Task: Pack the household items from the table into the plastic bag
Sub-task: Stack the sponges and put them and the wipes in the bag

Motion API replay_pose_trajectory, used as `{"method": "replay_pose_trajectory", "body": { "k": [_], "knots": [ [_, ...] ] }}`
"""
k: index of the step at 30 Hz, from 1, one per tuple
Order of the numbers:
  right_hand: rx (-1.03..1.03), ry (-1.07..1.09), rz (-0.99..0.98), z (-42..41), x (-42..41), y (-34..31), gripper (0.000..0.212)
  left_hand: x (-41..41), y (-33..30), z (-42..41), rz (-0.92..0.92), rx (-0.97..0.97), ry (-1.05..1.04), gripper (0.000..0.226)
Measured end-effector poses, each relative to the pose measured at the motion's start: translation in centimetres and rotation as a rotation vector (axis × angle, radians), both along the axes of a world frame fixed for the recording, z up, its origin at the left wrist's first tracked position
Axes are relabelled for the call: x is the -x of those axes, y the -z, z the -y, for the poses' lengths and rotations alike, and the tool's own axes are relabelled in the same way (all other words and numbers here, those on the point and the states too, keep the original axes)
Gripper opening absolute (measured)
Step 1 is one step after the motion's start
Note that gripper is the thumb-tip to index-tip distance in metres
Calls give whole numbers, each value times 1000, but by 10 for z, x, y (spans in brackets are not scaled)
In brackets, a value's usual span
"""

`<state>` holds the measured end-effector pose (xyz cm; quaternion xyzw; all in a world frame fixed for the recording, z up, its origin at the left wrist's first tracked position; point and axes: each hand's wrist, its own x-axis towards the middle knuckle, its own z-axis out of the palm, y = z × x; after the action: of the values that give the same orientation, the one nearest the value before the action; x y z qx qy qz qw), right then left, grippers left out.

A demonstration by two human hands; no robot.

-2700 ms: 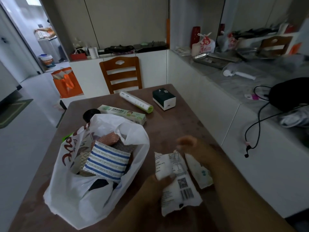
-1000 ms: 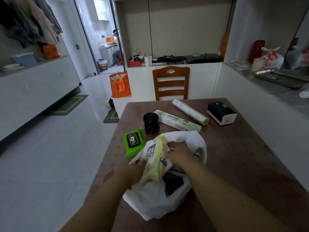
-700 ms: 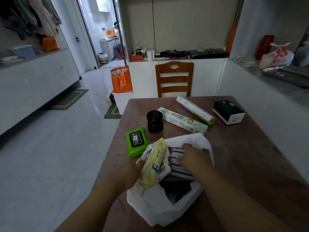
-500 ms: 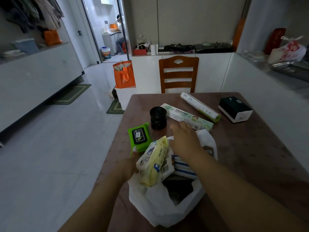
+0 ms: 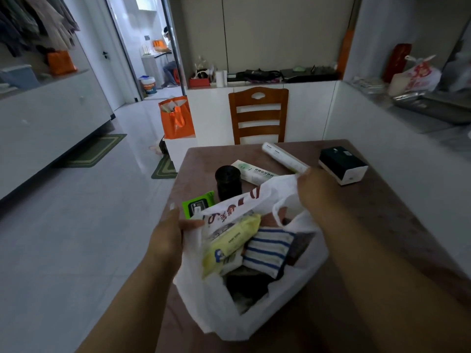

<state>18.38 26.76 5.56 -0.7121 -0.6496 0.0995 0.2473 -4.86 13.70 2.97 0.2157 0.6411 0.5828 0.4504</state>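
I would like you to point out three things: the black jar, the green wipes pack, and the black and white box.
black jar (image 5: 227, 183), head view, on its dark side wall.
green wipes pack (image 5: 197, 205), head view, on its black label.
black and white box (image 5: 340, 160), head view, on its black top.

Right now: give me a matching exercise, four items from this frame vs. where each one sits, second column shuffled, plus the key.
Items:
1. yellow wipes pack
2. green wipes pack
3. black jar
4. black-and-white box

Places:
A. far right of the table, alone
B. inside the plastic bag
C. on the table, partly hidden behind the bag's left rim
D. upright beside the long green-white box

Pairs: 1-B, 2-C, 3-D, 4-A
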Motion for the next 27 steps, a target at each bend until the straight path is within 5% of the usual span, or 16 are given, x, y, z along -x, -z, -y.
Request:
{"method": "replay_pose_trajectory", "body": {
  "k": [3, 4, 7, 9, 14, 18, 21, 25, 27],
  "knots": [
    [-294, -81, 65, 39, 21, -2, 18, -3, 0, 2, -8, 40, -8, 64],
    [-247, -205, -2, 59, 32, -2, 14, -1, 2, 3, -26, 46, -13, 65],
    [341, -663, 64, 102, 72, 22, 25, -4, -2, 7, -125, 66, 26, 51],
    [677, -724, 10, 116, 92, 52, 32, -6, 0, 10, -211, 86, 84, 47],
    [1104, -446, -743, 136, 105, 71, 36, 3, 8, 13, -342, 154, 117, 64],
    [877, -698, -970, 145, 92, 41, 14, 4, -5, 22, -616, -90, 56, 57],
    [784, -912, -1051, 147, 74, 21, 21, 7, -11, 28, -457, -270, 400, 81],
    [650, -755, -1072, 131, 57, 11, 28, -5, -5, 30, -283, -129, 730, 93],
    [495, -615, -888, 113, 51, 6, 25, -4, -2, 25, -282, -141, 746, 94]
  ]
}}
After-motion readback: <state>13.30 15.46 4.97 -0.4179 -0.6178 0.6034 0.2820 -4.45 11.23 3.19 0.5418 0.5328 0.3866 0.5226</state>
